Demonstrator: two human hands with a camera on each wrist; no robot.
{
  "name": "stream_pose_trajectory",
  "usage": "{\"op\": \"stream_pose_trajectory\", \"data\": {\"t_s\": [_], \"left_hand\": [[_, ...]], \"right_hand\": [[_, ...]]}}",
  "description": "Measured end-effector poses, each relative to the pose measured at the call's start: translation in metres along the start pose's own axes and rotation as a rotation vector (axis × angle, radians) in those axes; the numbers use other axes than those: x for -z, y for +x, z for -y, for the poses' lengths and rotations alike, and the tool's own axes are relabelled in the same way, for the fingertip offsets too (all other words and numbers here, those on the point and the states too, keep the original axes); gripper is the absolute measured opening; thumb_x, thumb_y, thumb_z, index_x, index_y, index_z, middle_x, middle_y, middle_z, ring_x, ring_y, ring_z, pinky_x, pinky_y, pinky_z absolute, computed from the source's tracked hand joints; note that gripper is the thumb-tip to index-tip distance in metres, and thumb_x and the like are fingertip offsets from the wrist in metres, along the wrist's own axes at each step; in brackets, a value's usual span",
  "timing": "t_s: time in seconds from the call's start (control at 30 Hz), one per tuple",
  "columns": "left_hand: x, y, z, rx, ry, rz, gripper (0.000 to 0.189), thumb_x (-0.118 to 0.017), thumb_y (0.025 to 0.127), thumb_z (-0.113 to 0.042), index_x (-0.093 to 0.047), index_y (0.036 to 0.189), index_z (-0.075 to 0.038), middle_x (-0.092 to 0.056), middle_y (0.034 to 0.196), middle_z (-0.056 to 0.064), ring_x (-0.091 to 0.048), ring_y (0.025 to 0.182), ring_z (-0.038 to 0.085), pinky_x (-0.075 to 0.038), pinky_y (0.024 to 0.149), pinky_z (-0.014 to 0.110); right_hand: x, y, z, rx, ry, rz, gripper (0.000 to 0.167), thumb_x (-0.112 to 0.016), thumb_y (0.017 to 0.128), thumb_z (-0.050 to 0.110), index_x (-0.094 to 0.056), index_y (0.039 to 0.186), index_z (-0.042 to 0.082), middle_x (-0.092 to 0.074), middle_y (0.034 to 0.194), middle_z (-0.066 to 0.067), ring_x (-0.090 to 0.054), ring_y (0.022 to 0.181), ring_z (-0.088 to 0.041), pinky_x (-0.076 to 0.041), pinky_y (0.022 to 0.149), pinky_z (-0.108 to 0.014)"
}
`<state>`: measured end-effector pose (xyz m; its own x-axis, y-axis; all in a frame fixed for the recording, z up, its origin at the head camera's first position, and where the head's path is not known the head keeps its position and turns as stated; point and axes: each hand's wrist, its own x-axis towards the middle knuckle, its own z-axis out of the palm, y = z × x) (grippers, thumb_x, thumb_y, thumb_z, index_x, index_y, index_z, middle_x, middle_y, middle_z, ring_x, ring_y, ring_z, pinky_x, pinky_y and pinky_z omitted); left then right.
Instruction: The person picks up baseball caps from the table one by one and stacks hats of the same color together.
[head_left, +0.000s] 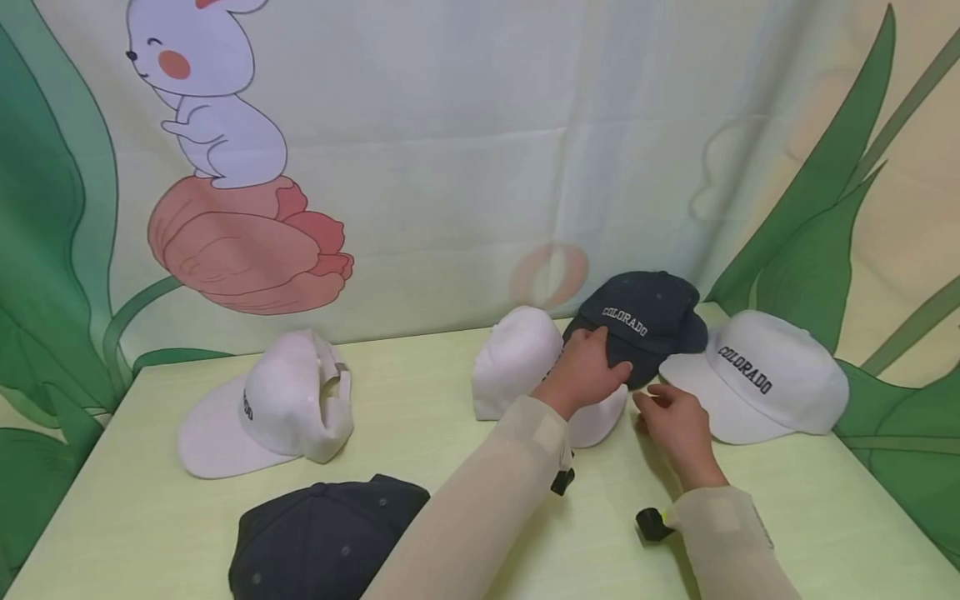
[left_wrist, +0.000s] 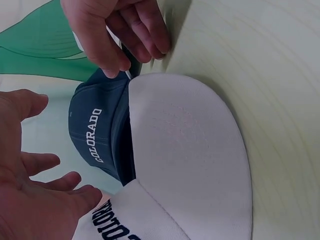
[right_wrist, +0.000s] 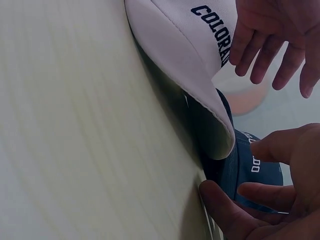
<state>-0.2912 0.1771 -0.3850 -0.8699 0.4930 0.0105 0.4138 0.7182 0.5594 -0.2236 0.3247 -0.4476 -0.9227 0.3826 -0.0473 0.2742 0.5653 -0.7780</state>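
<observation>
On tabletop [head_left: 420,433], well L of white mid cap [head_left: 513,362]: white left cap [head_left: 281,408], lettering part-seen. Front-L of mid cap: dark cap [head_left: 318,542]. Mid cap's dark "COLORADO" mostly hidden in head view; R wrist view shows most letters. L grip [head_left: 585,371] over mid cap, fingers apart, holding nothing. Behind-R of mid cap: navy cap [head_left: 652,304], white "COLORADO". R grip [head_left: 681,429] just R of mid cap's brim, fingertips apart; contact unclear. Farther R of mid cap: white right cap [head_left: 798,367], dark "COLORADO".

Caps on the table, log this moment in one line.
left hand: empty, by middle white cap | right hand: empty, near that cap's brim | rear navy cap: partly behind middle white cap | left white cap: untouched
</observation>
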Motion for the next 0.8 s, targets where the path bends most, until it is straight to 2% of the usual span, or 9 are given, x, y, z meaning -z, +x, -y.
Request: {"op": "stream_pose_trajectory", "data": {"t_s": [0.57, 0.67, 0.8], "left_hand": [[-0.008, 0.012, 0.004, 0.032, 0.012, 0.017, 0.075, -0.056, 0.094, -0.044, -0.028, 0.151, -0.003, -0.036, 0.152, 0.017, -0.04, 0.139, 0.024, -0.038, 0.111, 0.033], [-0.011, 0.014, 0.005, 0.027, 0.009, 0.024, 0.075, -0.055, 0.095, -0.044, -0.027, 0.151, -0.003, -0.036, 0.152, 0.018, -0.04, 0.139, 0.024, -0.038, 0.111, 0.032], [-0.013, 0.017, 0.005, 0.035, 0.004, 0.038, 0.076, -0.056, 0.095, -0.044, -0.026, 0.151, -0.002, -0.035, 0.152, 0.019, -0.04, 0.139, 0.023, -0.039, 0.11, 0.033]], "right_hand": [[0.0, 0.009, 0.0, -0.03, 0.015, 0.011, 0.054, -0.054, 0.096, 0.035, -0.052, 0.136, -0.001, -0.062, 0.125, -0.024, -0.073, 0.087, -0.018, -0.047, 0.096, -0.043], [-0.001, 0.01, -0.001, -0.036, 0.031, 0.014, 0.054, -0.054, 0.096, 0.036, -0.051, 0.136, -0.001, -0.062, 0.126, -0.023, -0.073, 0.086, -0.017, -0.049, 0.094, -0.04], [-0.002, 0.01, 0.002, -0.049, 0.065, 0.016, 0.055, -0.055, 0.096, 0.036, -0.051, 0.137, -0.001, -0.06, 0.128, -0.022, -0.073, 0.09, -0.018, -0.054, 0.085, -0.03]]}}
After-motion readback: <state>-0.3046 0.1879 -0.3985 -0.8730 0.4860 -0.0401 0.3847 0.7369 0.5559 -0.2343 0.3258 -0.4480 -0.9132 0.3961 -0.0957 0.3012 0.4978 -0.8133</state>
